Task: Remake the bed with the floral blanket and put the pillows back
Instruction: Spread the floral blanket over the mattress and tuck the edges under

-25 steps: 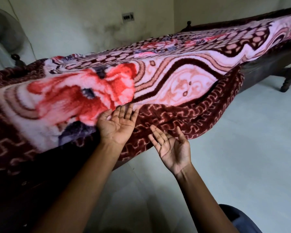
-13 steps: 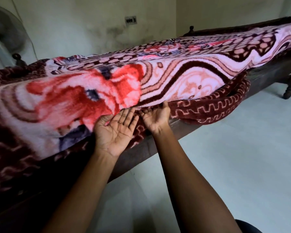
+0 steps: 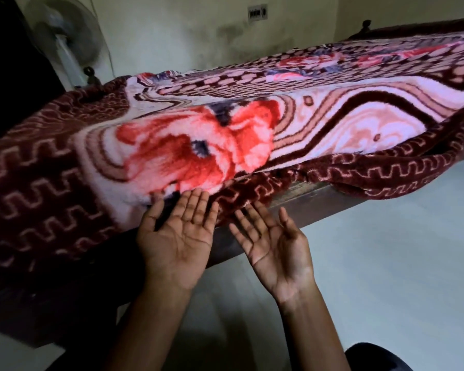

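Note:
The floral blanket (image 3: 252, 124), pink and white with big red flowers and a maroon zigzag border, covers the bed from left to far right. Its maroon edge is folded up along the dark wooden bed rail (image 3: 303, 194). My left hand (image 3: 178, 236) is palm up with straight fingers, its fingertips at the blanket's lower edge under the red flower. My right hand (image 3: 275, 242) is also palm up and flat, just below the folded border and holding nothing. No pillows are in view.
A standing fan (image 3: 65, 30) is at the back left beside a bedpost knob (image 3: 90, 72). A wall socket (image 3: 257, 12) sits on the far wall. Pale floor (image 3: 373, 250) stretches to the right of the bed. My knee (image 3: 386, 357) shows at the bottom right.
My right hand pushed the hanging maroon border up against the bed side, then drew back palm up. The border now lies folded along the rail. The left hand stayed at the blanket edge.

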A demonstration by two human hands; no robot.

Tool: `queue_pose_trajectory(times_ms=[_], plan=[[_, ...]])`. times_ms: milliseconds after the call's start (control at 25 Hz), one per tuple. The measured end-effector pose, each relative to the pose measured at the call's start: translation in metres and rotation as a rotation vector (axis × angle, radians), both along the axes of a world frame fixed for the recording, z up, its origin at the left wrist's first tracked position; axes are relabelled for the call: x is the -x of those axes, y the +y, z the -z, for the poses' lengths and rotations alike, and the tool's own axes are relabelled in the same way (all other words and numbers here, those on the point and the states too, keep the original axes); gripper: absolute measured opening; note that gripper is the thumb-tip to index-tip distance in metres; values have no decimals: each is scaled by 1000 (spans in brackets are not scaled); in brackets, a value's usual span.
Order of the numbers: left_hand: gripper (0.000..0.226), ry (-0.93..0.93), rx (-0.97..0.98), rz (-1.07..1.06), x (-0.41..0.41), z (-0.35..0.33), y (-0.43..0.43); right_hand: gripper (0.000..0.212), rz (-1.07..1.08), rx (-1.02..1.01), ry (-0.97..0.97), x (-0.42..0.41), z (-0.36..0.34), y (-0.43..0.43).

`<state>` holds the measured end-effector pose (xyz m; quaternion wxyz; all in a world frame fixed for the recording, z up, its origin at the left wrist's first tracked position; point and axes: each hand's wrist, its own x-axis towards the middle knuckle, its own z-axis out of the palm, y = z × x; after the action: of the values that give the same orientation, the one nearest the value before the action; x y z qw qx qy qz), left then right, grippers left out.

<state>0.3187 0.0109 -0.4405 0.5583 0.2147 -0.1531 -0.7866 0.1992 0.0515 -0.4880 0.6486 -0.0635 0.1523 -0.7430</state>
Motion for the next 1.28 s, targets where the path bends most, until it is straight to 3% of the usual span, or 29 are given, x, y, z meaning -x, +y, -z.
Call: queue_pose_trajectory(times_ms=[320,520,680,920,1120,1280], plan=[[62,20,112,75,-4,0,-13,50,98,-102,-42,-15,-31,-83],[40,-265,-92,48,-21,11,-14,44,135,-88,-59,-35,-2,-19],[40,-178,-67,-131,-32,12,-9,49,4,2,-98,-56,-4,-30],[39,-105,14,-98,-43,16,-15,50,-42,34,-158,-57,-17,-100],[28,-331,-97,-112,-37,19,-8,54,42,-61,-40,-48,-12,-62],[35,-224,48,50,0,15,5,56,174,-26,-100,-5,-7,-42]])
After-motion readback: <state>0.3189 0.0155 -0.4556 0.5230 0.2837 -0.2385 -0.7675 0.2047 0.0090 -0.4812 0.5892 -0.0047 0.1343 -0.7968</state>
